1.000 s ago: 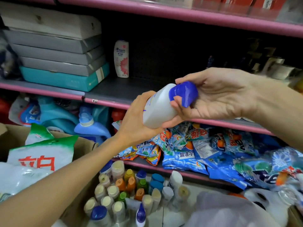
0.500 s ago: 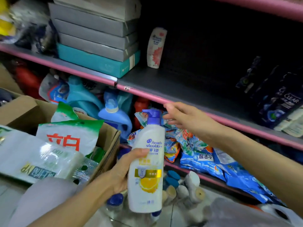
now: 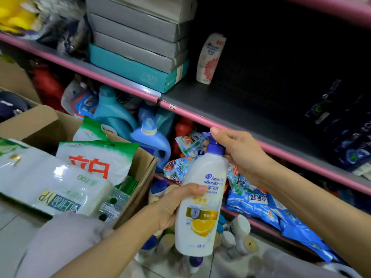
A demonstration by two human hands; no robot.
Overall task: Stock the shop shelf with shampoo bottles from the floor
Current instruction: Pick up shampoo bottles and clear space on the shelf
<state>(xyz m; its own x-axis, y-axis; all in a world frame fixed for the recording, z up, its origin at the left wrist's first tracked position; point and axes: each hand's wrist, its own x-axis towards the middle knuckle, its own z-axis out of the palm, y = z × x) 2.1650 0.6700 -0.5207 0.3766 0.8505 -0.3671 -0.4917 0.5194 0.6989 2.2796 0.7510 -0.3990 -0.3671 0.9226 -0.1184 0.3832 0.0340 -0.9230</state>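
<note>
L to R: cardboard box [image 3: 140,167] w/ detergent bags sitting at left, not part of the job. Left hand [image 3: 172,205] is wrapping thumb and fingers round the lower-mid body of the shampoo bottle [image 3: 200,207], thumb lying across the label front. Bottle is being held upright, slightly tilted, in the air below the pink shelf edge [image 3: 281,153] and above the loose bottles on the floor [image 3: 236,231]. Right hand [image 3: 241,153] is pinching the blue pump head [image 3: 214,145], thumb on top of the nozzle, fingers behind the collar.

Handling, as a guess: big pump bottle, prob full so fairly heavy; stiff plastic, glossy so a bit slippery; not fragile, but pump neck is the weak spot. Best grip is round the body, w/ the pump hold only steadying it. One white-and-pink bottle [image 3: 209,59] is already standing at the back of the dark shelf, w/ bare shelf beside it to the right.
</note>
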